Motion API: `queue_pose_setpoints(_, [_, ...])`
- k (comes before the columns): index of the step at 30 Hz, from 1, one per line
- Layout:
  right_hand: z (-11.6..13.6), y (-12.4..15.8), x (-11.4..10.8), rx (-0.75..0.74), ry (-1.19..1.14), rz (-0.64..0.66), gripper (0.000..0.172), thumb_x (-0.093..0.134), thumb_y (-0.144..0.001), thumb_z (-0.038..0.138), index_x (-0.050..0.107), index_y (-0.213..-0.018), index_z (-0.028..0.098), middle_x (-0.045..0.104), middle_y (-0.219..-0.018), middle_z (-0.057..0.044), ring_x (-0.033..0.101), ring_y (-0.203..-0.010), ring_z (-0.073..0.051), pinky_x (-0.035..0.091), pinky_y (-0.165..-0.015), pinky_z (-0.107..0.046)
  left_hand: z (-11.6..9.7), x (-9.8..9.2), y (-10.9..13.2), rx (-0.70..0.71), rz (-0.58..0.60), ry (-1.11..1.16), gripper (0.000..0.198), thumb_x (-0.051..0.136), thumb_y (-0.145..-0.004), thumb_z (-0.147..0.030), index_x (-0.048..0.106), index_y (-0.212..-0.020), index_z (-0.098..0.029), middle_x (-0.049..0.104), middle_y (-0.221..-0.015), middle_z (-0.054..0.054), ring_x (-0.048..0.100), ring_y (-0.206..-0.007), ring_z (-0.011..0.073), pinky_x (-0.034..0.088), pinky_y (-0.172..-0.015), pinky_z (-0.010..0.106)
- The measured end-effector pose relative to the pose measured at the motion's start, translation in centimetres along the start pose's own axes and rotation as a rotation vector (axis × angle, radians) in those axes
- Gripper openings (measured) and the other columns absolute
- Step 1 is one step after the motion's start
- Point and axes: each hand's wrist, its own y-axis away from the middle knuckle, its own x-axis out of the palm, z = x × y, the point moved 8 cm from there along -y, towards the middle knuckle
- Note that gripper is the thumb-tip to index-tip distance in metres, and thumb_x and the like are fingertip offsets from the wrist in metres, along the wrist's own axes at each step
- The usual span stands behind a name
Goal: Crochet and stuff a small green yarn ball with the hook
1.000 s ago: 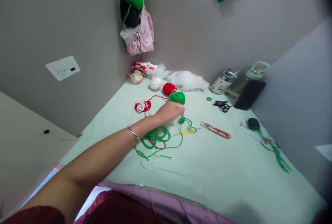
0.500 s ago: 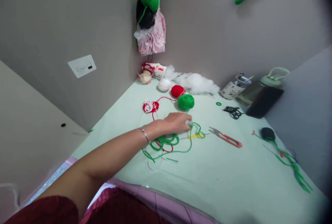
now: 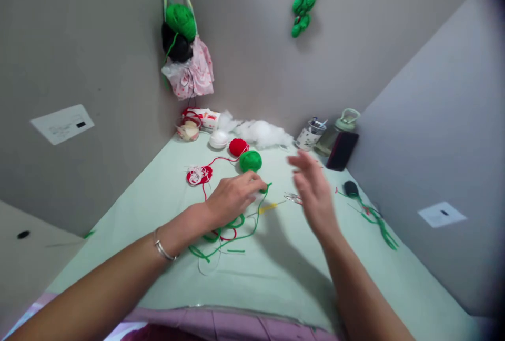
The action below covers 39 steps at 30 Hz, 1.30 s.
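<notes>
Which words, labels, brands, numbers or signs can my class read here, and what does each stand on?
No word, brand or number is legible.
White card on the left wall: faint marks and a dark block, too blurred to read.
White card on the right wall: a small dark mark, no readable text.
Red-and-white packet: red printing, too small to read.
Pen cup: dark printed marks, too small to read.

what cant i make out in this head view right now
Head view, all:
What the left hand pinches: mostly hidden by its own fingers; a little green yarn and something white show.
The rear of the silvery-bladed snips: behind the right hand.
The right hand's exact finger pose: blurred.
Print on the white rectangular wall card: too small.
Part of the pale green lidded bottle: behind a dark flat slab.
</notes>
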Motion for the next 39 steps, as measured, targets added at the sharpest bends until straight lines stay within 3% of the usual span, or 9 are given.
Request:
queue_pose_setpoints(4, [-1.3, 1.0, 3.8, 0.210, -0.350, 0.205, 0.068, 0.073, -0.089, 0.049, 0.048, -0.148, 0.024, 0.071, -0.118, -0.009, 0.069, -0.105, -0.023, 0.057, -0.087, -0.036, -0.3, -0.1, 0.7, 0.039, -0.060, -0.039, 0.033, 0.047, -0.094, -0.008, 0.068, -0.115, -0.023, 0.069, -0.128, 0.007, 0.071, -0.094, 0.0210, 0.052, -0.071, 0.031])
queue_pose_setpoints(8, [-1.7, 1.5, 5.2, 0.293, -0.360, 0.406, 0.031, 0.064, -0.094, 0.047, 0.068, -0.090, 0.017, 0.053, -0.061, 0.005, 0.048, -0.056, -0.012, 0.040, -0.058, -0.027, 0.3, 0.0, 1.2, 0.044, -0.094, -0.046, 0.031, 0.047, -0.094, -0.006, 0.068, -0.112, -0.021, 0.069, -0.124, 0.008, 0.071, -0.095, 0.0219, 0.052, -0.073, 0.031])
queue_pose_setpoints(15, [-0.4, 0.5, 1.5, 0.183, -0.544, 0.042, 0.031, 0.063, -0.094, 0.043, 0.063, -0.073, 0.020, 0.069, -0.111, -0.007, 0.060, -0.098, -0.018, 0.046, -0.085, -0.030, 0.7, 0.5, 1.9, 0.043, -0.068, -0.010, 0.035, 0.047, -0.087, -0.001, 0.066, -0.109, -0.022, 0.071, -0.117, 0.005, 0.070, -0.091, 0.0211, 0.048, -0.068, 0.029])
queue_pose_setpoints(19, [-1.1, 0.9, 2.0, 0.313, -0.809, -0.066, 0.032, 0.060, -0.093, 0.042, 0.053, -0.069, 0.021, 0.065, -0.079, -0.001, 0.046, -0.056, -0.010, 0.035, -0.054, -0.027, 0.5, 0.8, 1.9, 0.050, -0.035, 0.052, 0.038, 0.046, -0.082, 0.001, 0.066, -0.105, -0.023, 0.071, -0.111, 0.004, 0.067, -0.085, 0.0195, 0.046, -0.067, 0.028])
queue_pose_setpoints(24, [-1.5, 1.5, 3.0, 0.356, -0.436, 0.129, 0.026, 0.068, -0.089, 0.045, 0.062, -0.098, 0.022, 0.069, -0.089, 0.000, 0.042, -0.056, -0.009, 0.032, -0.054, -0.025, 0.9, 0.8, 2.0, 0.018, -0.054, 0.197, 0.038, 0.047, -0.084, -0.002, 0.068, -0.108, -0.023, 0.070, -0.116, 0.006, 0.067, -0.095, 0.0208, 0.050, -0.076, 0.030])
queue_pose_setpoints(28, [-0.9, 1.7, 4.1, 0.304, -0.273, 0.347, 0.036, 0.060, -0.092, 0.048, 0.065, -0.074, 0.017, 0.051, -0.062, 0.003, 0.041, -0.060, -0.012, 0.031, -0.058, -0.027, 1.1, 0.3, 2.0, -0.031, -0.090, 0.357, 0.029, 0.052, -0.090, -0.012, 0.069, -0.110, -0.024, 0.070, -0.114, 0.005, 0.067, -0.101, 0.0210, 0.052, -0.086, 0.031])
queue_pose_setpoints(32, [-0.7, 1.5, 4.0, 0.329, -0.256, 0.288, 0.038, 0.057, -0.090, 0.050, 0.062, -0.070, 0.018, 0.036, -0.058, 0.006, 0.030, -0.058, -0.011, 0.024, -0.056, -0.027, 4.0, -1.0, 1.6, -0.366, -0.292, 0.875, 0.048, 0.069, -0.091, -0.038, 0.059, -0.135, -0.022, 0.072, -0.114, 0.007, 0.067, -0.090, 0.0185, 0.052, -0.077, 0.026])
queue_pose_setpoints(35, [-0.4, 1.8, 4.7, 0.347, -0.224, 0.247, 0.040, 0.058, -0.087, 0.048, 0.049, -0.061, 0.020, 0.033, -0.057, 0.006, 0.027, -0.057, -0.010, 0.021, -0.055, -0.027, 5.0, -0.6, 1.1, -0.517, -0.404, 1.156, 0.062, 0.052, -0.095, -0.064, 0.058, -0.137, -0.018, 0.073, -0.113, 0.009, 0.064, -0.076, 0.0147, 0.051, -0.070, 0.025])
queue_pose_setpoints(39, [-0.3, 2.2, 6.1, 0.351, -0.175, 0.229, 0.037, 0.064, -0.079, 0.036, 0.040, -0.055, 0.021, 0.032, -0.055, 0.006, 0.029, -0.058, -0.010, 0.020, -0.055, -0.027, 3.5, 2.1, 0.7, -0.552, -0.398, 1.252, 0.062, 0.037, -0.098, -0.062, 0.065, -0.131, -0.017, 0.074, -0.122, 0.011, 0.069, -0.103, 0.0208, 0.055, -0.087, 0.028])
